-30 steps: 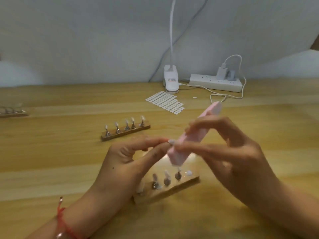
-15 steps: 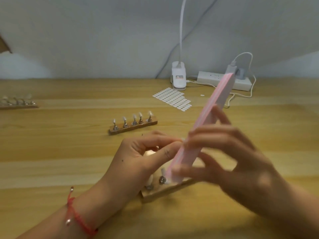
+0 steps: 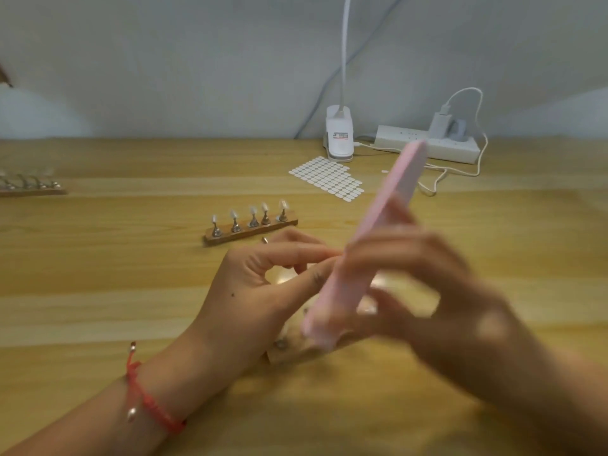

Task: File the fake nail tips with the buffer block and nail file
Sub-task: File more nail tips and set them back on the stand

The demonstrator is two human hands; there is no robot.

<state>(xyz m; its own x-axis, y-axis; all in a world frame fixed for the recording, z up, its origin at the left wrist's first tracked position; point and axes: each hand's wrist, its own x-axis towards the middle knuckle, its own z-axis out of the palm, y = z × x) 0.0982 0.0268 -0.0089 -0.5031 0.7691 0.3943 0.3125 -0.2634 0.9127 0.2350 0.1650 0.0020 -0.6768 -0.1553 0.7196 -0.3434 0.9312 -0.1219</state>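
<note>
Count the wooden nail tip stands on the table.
3 stands: far-left stand at the picture's edge; middle stand mid-table; nearest stand, mostly hidden under the left hand and right hand.

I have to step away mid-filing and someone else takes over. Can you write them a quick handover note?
Left hand: thumb and forefinger pinch something hidden, likely a nail tip, against the pink buffer block.
Right hand: grips the block, blurred.
Stands: one wooden stand under the hands, mostly hidden; a five-tip stand beyond them; a third stand far left. No nail file in view.
Done: cannot tell which tips are filed.
To do: finish this tip, then probably the rest.
</note>
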